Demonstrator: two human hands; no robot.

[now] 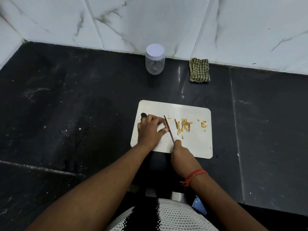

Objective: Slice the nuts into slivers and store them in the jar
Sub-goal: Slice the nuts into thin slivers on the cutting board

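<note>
Slicing step: left hand (150, 130) pinching nut (165, 124), right hand (180, 155) gripping knife (168, 128); next needs thin cuts; jar (155, 59) w/ lid on.

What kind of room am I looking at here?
Most likely a home kitchen counter: a dark polished stone worktop backed by marble-look wall tiles, with a white cutting board, a lidded plastic jar and a folded checked cloth near the wall.
</note>
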